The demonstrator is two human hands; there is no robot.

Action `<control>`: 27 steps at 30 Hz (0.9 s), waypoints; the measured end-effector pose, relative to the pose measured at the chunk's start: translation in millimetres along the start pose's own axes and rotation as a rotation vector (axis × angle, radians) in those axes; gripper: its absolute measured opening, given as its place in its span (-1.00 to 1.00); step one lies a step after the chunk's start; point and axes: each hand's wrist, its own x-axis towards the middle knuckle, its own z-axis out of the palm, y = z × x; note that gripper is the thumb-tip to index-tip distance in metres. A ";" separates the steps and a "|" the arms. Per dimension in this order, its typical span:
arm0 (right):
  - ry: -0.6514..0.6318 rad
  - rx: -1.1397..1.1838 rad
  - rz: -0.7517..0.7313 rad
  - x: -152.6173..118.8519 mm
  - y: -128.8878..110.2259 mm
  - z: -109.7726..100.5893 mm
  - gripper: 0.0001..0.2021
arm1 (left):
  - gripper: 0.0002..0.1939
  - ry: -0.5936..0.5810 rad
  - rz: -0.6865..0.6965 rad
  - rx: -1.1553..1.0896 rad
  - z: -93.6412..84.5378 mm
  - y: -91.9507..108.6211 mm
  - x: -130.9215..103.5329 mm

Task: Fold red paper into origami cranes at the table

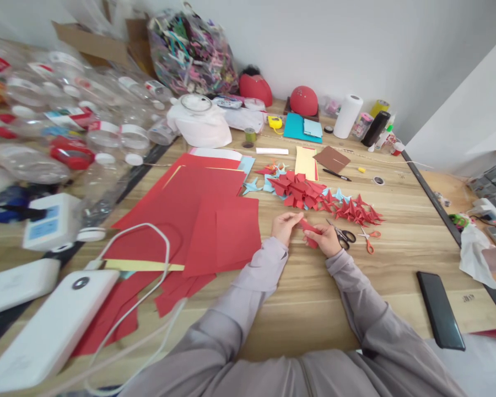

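Between my two hands is a small piece of folded red paper (310, 230). My left hand (286, 227) pinches its upper left end with thumb and fingertips. My right hand (327, 240) grips its lower right part, fingers closed round it. Just beyond lies a heap of folded red paper stars (300, 190), with more red stars (357, 210) to the right and light blue paper stars (253, 186) to the left. Black-handled scissors (347, 237) lie close beside my right hand, and orange-handled scissors (371, 240) are a little farther right.
Large red paper sheets (202, 190) are stacked to my left, near a white power bank (58, 336) and its looping cable (168, 248). Many plastic bottles (119, 135) crowd the far left. A black phone (440, 309) lies at right. Brown paper (333, 159) and a pen (336, 174) lie behind the stars.
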 end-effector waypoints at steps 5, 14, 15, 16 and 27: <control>0.020 0.012 0.019 0.4 0.5 0.2 -0.70 | -0.51 0.009 -0.073 -0.039 1.8 5.7 -0.3; -0.002 0.050 0.015 1.9 6.3 -3.5 -0.68 | -0.59 -0.161 0.016 0.052 2.3 3.7 -6.9; -0.005 0.047 0.017 1.9 7.0 -3.6 -0.68 | -0.59 -0.180 0.008 0.086 1.8 2.7 -7.0; -0.010 0.040 0.018 1.7 7.6 -3.6 -0.68 | -0.60 -0.192 0.000 0.114 1.3 1.7 -6.9; -0.087 -0.009 -0.015 -1.4 -1.1 -3.1 -0.55 | -0.63 -0.157 0.039 0.166 1.5 1.5 -6.3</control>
